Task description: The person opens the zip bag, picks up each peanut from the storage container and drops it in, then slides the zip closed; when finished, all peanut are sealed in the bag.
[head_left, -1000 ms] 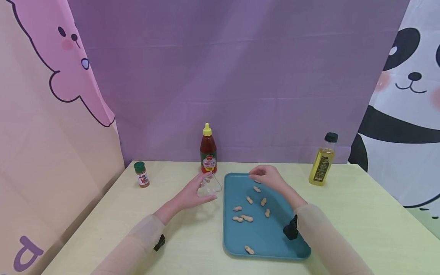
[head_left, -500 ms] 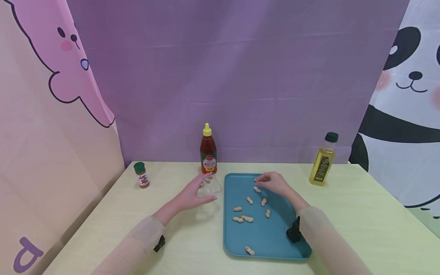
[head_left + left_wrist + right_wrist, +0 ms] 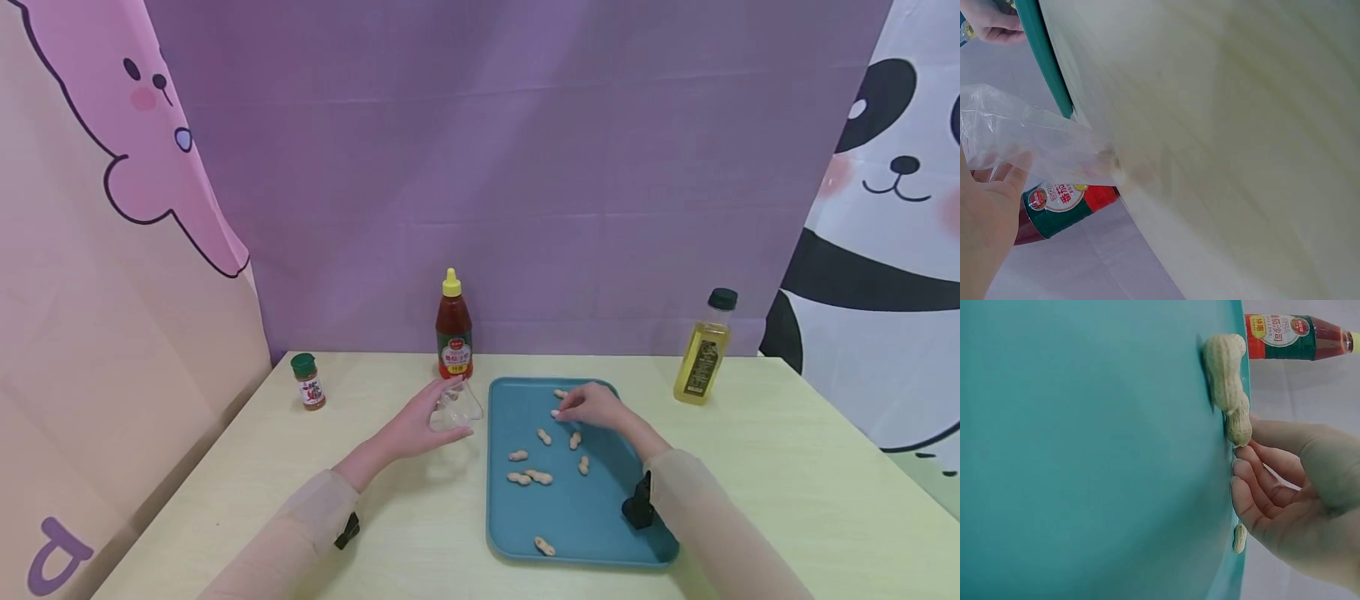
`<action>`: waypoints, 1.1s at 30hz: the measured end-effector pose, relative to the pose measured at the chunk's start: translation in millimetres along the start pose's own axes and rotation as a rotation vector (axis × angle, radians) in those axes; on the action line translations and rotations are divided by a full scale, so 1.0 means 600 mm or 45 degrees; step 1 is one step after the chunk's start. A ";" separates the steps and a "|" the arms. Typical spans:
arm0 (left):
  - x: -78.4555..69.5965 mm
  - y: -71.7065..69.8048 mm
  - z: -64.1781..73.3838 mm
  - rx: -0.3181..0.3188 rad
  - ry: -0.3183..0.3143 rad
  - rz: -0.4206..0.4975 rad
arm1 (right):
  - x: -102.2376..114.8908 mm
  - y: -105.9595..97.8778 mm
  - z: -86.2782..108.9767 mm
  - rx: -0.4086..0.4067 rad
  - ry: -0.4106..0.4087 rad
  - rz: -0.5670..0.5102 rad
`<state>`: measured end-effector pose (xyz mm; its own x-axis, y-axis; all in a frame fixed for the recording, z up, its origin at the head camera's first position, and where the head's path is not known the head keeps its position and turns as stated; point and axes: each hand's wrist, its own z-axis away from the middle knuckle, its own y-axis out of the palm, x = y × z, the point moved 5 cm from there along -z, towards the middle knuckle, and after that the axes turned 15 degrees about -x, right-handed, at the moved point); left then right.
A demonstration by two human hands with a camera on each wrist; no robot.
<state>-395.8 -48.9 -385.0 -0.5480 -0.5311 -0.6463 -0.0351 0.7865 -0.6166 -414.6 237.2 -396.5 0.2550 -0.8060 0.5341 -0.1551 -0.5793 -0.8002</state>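
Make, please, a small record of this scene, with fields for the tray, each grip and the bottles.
Tray: blue, on the table; peanuts scattered on it
Left grip: holds a clear plastic bag beside the tray
Right grip: over the tray, at one peanut; whether it is pinched is unclear
Sauce bottle: upright, yellow-capped, behind the bag
Oil bottle: dark-capped, to the right of the tray
Small jar: green-lidded, on the table's left side

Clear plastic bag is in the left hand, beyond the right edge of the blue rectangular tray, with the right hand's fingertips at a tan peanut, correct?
Wrong edge: the head view shows the bag, in the left hand, beyond the tray's left edge. The rest holds.
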 end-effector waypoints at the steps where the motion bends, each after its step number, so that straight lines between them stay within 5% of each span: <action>1: 0.000 0.000 0.000 0.001 0.001 -0.004 | 0.002 0.000 0.001 0.006 -0.002 -0.005; 13: 0.000 -0.001 0.000 0.015 -0.013 -0.005 | 0.002 0.001 0.000 0.042 0.004 0.029; 20: -0.001 0.000 0.001 0.018 -0.011 -0.007 | 0.002 -0.012 -0.002 0.026 0.032 -0.070; 33: -0.001 0.000 0.001 0.019 -0.015 -0.008 | 0.054 -0.051 -0.006 -0.177 -0.144 -0.186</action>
<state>-395.1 -49.0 -384.9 -0.5380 -0.5396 -0.6476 -0.0262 0.7785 -0.6270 -405.1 228.5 -353.6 0.3883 -0.6983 0.6013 -0.2367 -0.7062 -0.6673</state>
